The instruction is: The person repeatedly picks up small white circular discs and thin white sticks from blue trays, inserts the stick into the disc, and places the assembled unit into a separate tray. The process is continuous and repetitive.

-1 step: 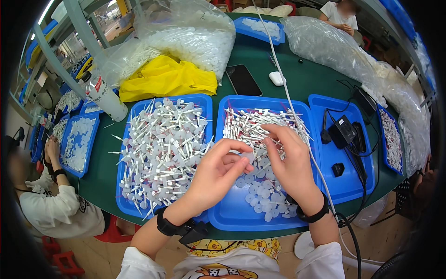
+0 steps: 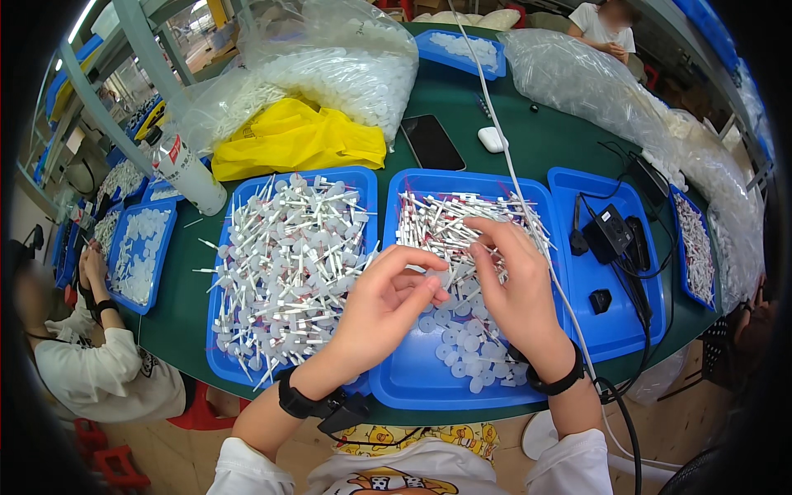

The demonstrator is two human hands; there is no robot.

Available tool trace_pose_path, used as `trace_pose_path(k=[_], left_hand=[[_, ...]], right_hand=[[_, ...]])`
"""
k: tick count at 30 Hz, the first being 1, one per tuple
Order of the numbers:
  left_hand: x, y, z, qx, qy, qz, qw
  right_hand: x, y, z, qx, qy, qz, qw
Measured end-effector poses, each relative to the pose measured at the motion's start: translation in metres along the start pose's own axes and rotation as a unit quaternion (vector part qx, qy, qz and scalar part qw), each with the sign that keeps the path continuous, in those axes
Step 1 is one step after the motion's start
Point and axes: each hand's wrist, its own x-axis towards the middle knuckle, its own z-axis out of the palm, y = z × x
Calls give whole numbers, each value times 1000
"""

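Note:
My left hand (image 2: 386,299) is closed, pinching a translucent white disc (image 2: 437,279) between thumb and fingers. Beside it, over the middle blue tray (image 2: 404,388), my right hand (image 2: 521,289) has its thumb and forefinger apart, with nothing plainly between them. Below and beyond the hands, the same tray holds a heap of thin white sticks (image 2: 433,219) with reddish ends at its far side. Loose translucent discs (image 2: 470,342) lie in its near part, partly covered by the hands. To the left, another blue tray (image 2: 216,351) is heaped with white sticks that have discs on them.
At right, a blue tray (image 2: 606,334) holds black adapters and cables. A white cable (image 2: 516,177) crosses the green table. Farther back are a phone (image 2: 432,142), a white case (image 2: 492,139), a yellow bag (image 2: 297,140) and a bottle (image 2: 188,175). A co-worker's hands (image 2: 92,264) work at left.

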Motion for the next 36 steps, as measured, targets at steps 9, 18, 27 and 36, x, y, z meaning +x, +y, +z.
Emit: trace_pose_path(k=[9,18,27,36], left_hand=[[0,8,-2,-24,89,5,996],[5,5,-3,-47,95,17,994],[5,8,-4,-78,99,17,992],[6,7,-4,-86,118,29,989]], right_hand=[[3,-3,-2,-2,-16,-70,997],[4,-8,-5,-12,44,-128,991],[3,-9,-6,-7,23,-152,988],[4,-9,-5,3,13,-181,983]])
